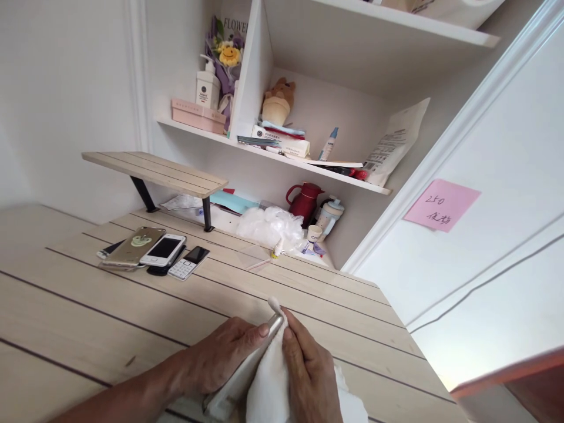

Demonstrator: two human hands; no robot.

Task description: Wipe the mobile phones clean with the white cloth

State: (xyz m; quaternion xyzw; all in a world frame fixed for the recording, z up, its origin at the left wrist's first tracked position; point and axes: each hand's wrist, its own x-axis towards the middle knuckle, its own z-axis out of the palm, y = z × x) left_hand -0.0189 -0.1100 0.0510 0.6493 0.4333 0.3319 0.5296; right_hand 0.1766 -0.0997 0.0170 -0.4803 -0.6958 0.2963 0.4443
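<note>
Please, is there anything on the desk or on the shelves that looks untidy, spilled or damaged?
Only slightly untidy: crumpled plastic bags lie in a loose heap beside the red jug, and several phones overlap unevenly. I see no spill or clear damage.

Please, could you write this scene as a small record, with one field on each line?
left hand: holds a flat silvery device
right hand: holds white cloth against the device's edge
phones: gold phone, white phone, keypad phone, others partly hidden
table: pale, dark lines
riser: wooden top, black legs
beyond table: crumpled plastic, red jug
pink note: reads "250", other writing unclear
</note>
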